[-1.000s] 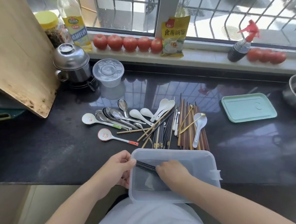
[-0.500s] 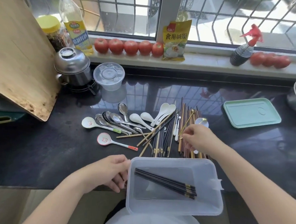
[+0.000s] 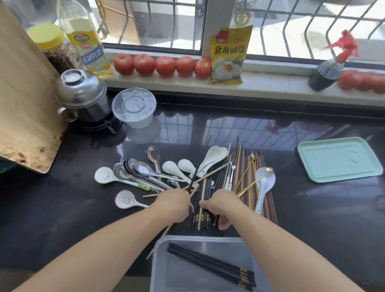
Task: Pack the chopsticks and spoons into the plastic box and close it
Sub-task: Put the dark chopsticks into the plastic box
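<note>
The clear plastic box (image 3: 158, 275) sat open at the near edge of the bench, and a bundle of black chopsticks with gold bands (image 3: 212, 266) lay slanted across its bottom. Beyond it the loose chopsticks (image 3: 241, 177), dark, brown and pale bamboo, lay mostly side by side, a few crossed over them. To their left were the metal spoons (image 3: 139, 171) in a heap, and white ceramic spoons (image 3: 211, 157) lay scattered around. The mint-green lid (image 3: 339, 159) lay flat, well to the right.
</note>
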The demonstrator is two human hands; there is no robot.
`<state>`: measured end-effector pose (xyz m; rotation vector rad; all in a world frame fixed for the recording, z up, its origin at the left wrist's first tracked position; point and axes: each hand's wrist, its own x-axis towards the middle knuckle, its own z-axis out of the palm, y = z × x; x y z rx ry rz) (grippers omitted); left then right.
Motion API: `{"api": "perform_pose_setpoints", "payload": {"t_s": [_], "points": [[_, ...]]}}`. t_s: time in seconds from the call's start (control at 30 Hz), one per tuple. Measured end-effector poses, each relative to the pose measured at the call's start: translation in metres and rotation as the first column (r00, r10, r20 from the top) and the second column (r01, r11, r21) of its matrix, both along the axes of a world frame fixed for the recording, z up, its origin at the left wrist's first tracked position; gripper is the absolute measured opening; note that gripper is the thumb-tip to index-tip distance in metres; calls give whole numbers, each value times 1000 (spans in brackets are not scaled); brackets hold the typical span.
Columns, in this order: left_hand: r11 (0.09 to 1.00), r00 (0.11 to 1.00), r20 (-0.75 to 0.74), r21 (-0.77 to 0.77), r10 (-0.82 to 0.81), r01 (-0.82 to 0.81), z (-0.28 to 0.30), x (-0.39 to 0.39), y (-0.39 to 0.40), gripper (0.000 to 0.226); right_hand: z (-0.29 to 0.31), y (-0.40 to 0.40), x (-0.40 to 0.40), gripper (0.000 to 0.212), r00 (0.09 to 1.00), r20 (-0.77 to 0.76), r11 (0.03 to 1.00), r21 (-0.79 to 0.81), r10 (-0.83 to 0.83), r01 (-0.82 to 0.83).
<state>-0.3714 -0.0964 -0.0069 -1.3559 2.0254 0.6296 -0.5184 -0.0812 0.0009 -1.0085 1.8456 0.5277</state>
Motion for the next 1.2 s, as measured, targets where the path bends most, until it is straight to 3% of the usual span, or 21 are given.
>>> {"api": "perform_pose_setpoints", "payload": {"t_s": [0.13, 0.27, 0.33, 0.47, 0.53, 0.67, 0.77, 0.87, 0.93, 1.0, 1.1, 1.2], "points": [[988, 990, -92, -101, 109, -118, -9, -9, -19, 27, -2, -12, -5, 60, 1000, -24, 1000, -28, 12, -12], [955, 959, -214, -191, 185, -226, -13, -22, -32, 30, -3, -28, -13, 48, 996, -81, 974, -223, 29, -46], [926, 903, -330, -158, 277, -342, -12, -22, -31, 34, -4, -31, -17, 47, 991, -122, 947, -308, 54, -89], [811, 689, -531, -6, 493, -585, 3, 6, -6, 23, -4, -28, -25, 50, 995, -96, 907, -420, -19, -23], [802, 718, -456, -16, 525, -597, 9, 33, 9, 20, 1, -20, -31, 52, 998, -62, 901, -434, -11, -17], [840, 837, -96, -14, 539, -542, 12, 85, 34, 39, 19, 1, -44, 43, 993, -22, 939, -323, 118, -119], [800, 800, 26, -49, 599, -597, 5, 106, 37, 47, 22, 14, -61, 38, 986, -86, 935, -315, 146, -166], [735, 740, -16, -96, 673, -671, -7, 106, 31, 56, 21, 26, -82, 21, 980, -200, 895, -435, 9, -97], [716, 722, -71, -95, 688, -692, -10, 96, 24, 48, 21, 35, -98, 32, 954, -284, 894, -446, -92, -46], [709, 710, -110, -58, 696, -703, -11, 85, 17, 36, 20, 42, -109, 61, 940, -314, 945, -326, -136, 28], [696, 691, -145, -23, 708, -718, -11, 76, 9, 31, 11, 43, -110, 99, 952, -278, 987, -128, -129, 97], [699, 693, -148, -13, 706, -715, -13, 73, 0, 34, -2, 35, -95, 116, 958, -273, 992, -111, -85, 56]]}}
